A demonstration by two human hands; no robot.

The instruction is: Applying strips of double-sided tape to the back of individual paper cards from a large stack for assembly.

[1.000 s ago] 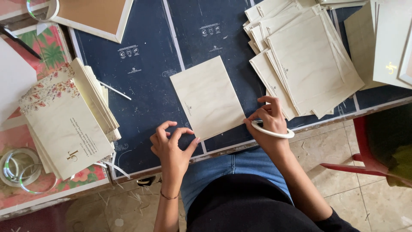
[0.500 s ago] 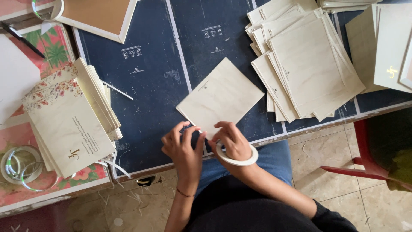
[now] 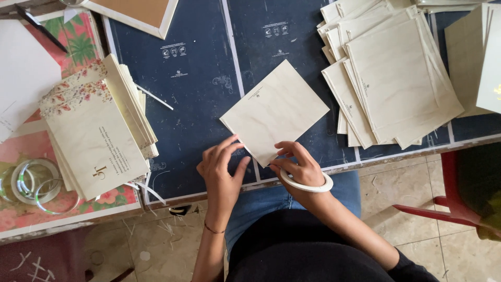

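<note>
Looking down, I see my left hand [image 3: 222, 169] resting with fingers spread on the dark mat [image 3: 198, 94], fingertips touching the lower corner of a cream square card [image 3: 274, 112]. My right hand [image 3: 297, 167] pinches that card's near edge, a white tape ring [image 3: 308, 185] around it. Card stacks [image 3: 396, 78] lie right.

I read this as a small card-making workshop, dark cutting mat [image 3: 198, 104] over the bench, stacks of cream cards [image 3: 396, 83], floral printed envelopes [image 3: 94, 130], tape rolls [image 3: 31, 180], paper trimmings on tiled floor [image 3: 156, 230], red plastic chair [image 3: 449, 209]
</note>
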